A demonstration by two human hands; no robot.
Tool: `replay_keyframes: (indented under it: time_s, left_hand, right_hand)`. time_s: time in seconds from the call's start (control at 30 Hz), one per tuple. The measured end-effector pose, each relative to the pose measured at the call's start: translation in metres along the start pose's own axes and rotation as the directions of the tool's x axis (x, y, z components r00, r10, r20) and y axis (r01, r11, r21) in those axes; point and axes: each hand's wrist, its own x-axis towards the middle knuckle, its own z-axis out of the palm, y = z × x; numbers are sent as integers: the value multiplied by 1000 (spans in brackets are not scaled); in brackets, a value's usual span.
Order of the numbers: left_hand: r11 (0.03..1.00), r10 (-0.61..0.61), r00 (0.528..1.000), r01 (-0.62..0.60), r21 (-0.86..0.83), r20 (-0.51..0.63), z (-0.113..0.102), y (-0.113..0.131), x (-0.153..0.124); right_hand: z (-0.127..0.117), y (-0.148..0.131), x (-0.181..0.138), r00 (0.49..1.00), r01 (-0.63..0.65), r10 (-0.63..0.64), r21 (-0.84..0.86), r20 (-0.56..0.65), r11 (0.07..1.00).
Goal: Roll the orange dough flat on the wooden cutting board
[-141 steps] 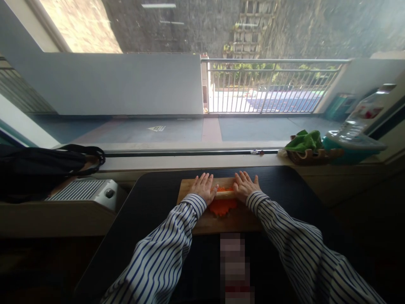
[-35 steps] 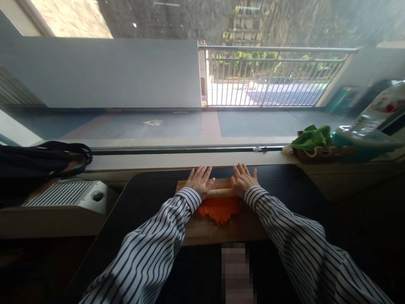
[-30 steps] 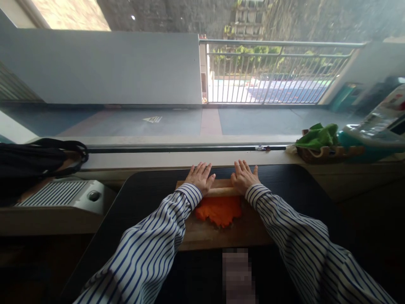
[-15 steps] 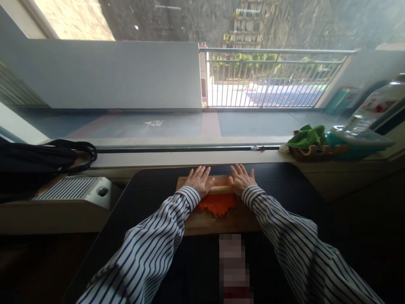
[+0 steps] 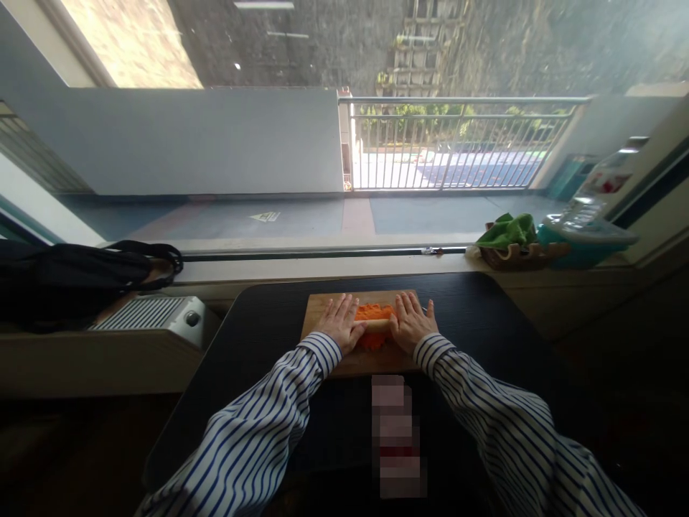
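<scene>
where black table point(image 5: 258, 337) sits below windowsill point(image 5: 323, 267), board point(image 5: 316, 309) bears orange dough point(image 5: 374, 311); railing point(image 5: 446, 143) outside

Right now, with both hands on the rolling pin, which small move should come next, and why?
Probably roll the rolling pin a little away from the body. The left hand and right hand lie flat on its ends, and it crosses the orange dough near the middle, so a strip of dough sits just beyond it on the wooden board.

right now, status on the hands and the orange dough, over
Left hand and right hand open, flat on the rolling pin. Pin lies across the orange dough on the wooden board. Black bag far left, apart from the board.
</scene>
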Motion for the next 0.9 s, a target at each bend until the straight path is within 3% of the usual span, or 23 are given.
replay_keyframes:
  time_s: [0.2,0.6,0.9]
  left_hand:
    - [1000,8,999,-8,3,-41,2,2,-4]
    - [992,-95,995,97,-78,19,4,-21,51]
    - [995,-71,997,71,-65,4,7,-19,42]
  right_hand:
    - [2,2,-2,1000,28,-28,-19,1,999]
    - [-11,4,62,994,3,-4,7,107,1000]
    - [-9,2,51,993,12,-9,-23,121,1000]
